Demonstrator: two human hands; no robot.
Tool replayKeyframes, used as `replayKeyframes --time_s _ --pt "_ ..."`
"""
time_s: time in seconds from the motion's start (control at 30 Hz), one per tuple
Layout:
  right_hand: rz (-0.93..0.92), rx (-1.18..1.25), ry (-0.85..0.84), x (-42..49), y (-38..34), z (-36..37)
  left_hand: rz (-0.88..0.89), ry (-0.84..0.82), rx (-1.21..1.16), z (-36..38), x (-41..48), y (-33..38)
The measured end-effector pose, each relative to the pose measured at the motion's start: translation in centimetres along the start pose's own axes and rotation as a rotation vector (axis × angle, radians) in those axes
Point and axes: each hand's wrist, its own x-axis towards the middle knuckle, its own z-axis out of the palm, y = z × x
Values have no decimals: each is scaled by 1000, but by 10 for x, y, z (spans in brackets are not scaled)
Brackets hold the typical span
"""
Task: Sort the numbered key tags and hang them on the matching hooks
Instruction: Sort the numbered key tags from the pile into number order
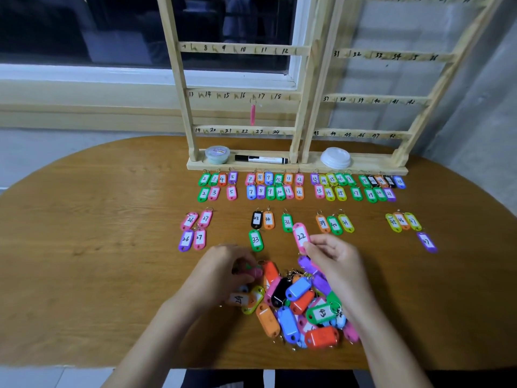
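A heap of coloured key tags (300,303) lies on the wooden table (98,233) in front of me. My right hand (335,259) pinches a pink tag marked 22 (300,235) and holds it up above the heap. My left hand (223,270) curls over the heap's left edge, its fingers gripping a pink tag (254,273). Sorted tags lie in rows by number: low numbers (279,187) near the rack, higher ones (333,224) in the middle. Two wooden hook racks (243,95) with written numbers stand at the back. One pink tag (253,113) hangs near hook 17.
On the rack's base ledge sit a small lidded tub (217,154), a black marker (261,159) and a white lid (335,157). A window and sill lie behind the left rack, a grey wall behind the right one. Bare table stretches to the left.
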Motion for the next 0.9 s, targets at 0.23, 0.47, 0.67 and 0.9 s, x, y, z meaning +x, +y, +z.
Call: replayKeyframes --time_s 0.23,0.47,0.67,0.9 --pt "-1 30 39 4 1 -4 -5 122 -130 -11 1 0" --pt "12 65 57 13 6 -11 -47 278 -379 -14 18 20" --pt "2 51 81 29 14 -28 -155 320 -603 2 51 37" --pt "-28 -34 150 63 19 -73 -154 323 -747 27 93 67"
